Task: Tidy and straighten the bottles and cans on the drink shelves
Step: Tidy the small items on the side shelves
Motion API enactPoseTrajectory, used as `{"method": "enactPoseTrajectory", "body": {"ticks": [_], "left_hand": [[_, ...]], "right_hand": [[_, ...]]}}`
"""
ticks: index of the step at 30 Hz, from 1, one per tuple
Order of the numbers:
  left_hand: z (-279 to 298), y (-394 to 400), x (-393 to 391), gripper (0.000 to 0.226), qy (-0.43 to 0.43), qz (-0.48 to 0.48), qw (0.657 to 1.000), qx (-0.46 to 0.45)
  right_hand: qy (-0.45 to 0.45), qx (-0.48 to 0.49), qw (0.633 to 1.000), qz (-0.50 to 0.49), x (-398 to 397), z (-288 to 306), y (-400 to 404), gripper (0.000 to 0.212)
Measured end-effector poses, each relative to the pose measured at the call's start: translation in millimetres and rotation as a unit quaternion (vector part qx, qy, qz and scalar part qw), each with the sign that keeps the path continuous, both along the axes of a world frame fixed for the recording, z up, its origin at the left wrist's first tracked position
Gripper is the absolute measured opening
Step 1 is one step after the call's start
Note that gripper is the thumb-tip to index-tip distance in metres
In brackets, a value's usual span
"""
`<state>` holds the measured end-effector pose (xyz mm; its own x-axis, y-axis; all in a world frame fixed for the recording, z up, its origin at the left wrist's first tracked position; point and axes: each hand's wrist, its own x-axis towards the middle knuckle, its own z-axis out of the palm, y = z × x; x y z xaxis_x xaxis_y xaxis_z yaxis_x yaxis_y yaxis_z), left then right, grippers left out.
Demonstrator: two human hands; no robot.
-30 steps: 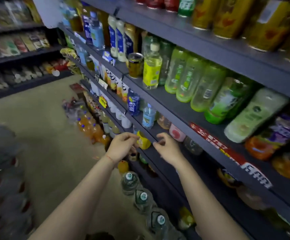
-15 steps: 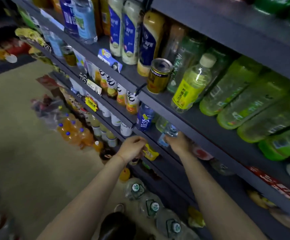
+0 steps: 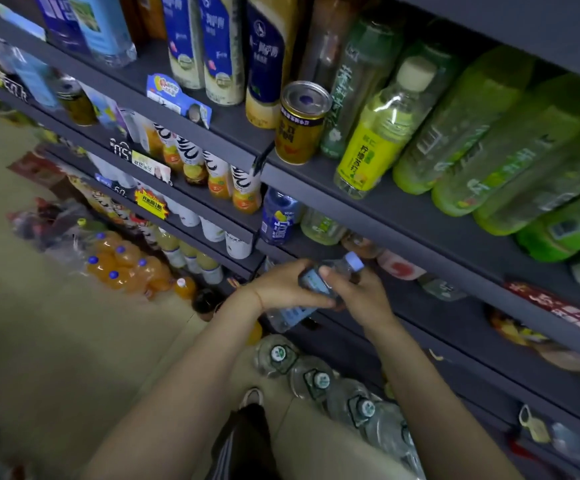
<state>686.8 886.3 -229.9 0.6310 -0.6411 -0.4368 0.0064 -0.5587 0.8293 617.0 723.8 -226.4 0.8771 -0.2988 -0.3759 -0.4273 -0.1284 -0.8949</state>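
I hold a small clear bottle (image 3: 316, 283) with a blue label and a pale blue cap, tilted with the cap up and to the right, just in front of the lower dark shelf (image 3: 430, 317). My left hand (image 3: 278, 289) wraps round its middle from the left. My right hand (image 3: 364, 296) grips it from the right, below the cap. On the shelf above stand a dark blue bottle (image 3: 278, 220) and a pale green one (image 3: 321, 227). Higher up are a gold can (image 3: 299, 126), a yellow-label tea bottle (image 3: 371, 147) and leaning green bottles (image 3: 482, 140).
Large water bottles (image 3: 313, 375) line the floor against the shelf foot below my arms. A wrapped pack of orange soda (image 3: 122, 268) sits on the floor to the left. Milk-tea bottles (image 3: 219, 50) fill the upper shelf. The beige floor (image 3: 56, 341) lies open on the left.
My right hand has drawn the small blue-label bottle off the lower shelf, and my left hand has come over to grip it too. The view has moved closer to the shelves.
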Motion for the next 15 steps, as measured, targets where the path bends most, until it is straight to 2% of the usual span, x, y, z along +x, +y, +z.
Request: {"method": "enactPoseTrajectory", "body": {"ticks": [3,5,7,9,11,13,15], "left_hand": [[5,-13,-21,0.03,0.072,-0.002,0.995,-0.064],[5,-25,-45,0.036,0.12,0.078,0.984,-0.11],[10,-41,-76,0.047,0.217,0.201,0.942,-0.161],[19,-62,-107,0.047,0.334,0.3,0.861,-0.239],[34,-86,-138,0.043,0.387,0.334,0.797,-0.32],[54,-112,-176,0.046,0.389,0.337,0.778,-0.361],[75,-142,-219,0.048,0.381,0.323,0.778,-0.381]], "right_hand": [[0.0,0.039,0.999,-0.006,-25,8,-4,0.021],[0.007,0.035,0.999,-0.023,-45,15,-15,0.03],[0.003,0.045,0.998,-0.051,-68,25,-30,0.036],[-0.007,0.047,0.996,-0.079,-99,38,-50,0.038],[-0.021,0.053,0.993,-0.099,-138,49,-73,0.038],[-0.038,0.068,0.991,-0.11,-189,59,-98,0.038],[-0.052,0.075,0.989,-0.114,-244,69,-125,0.037]]}}
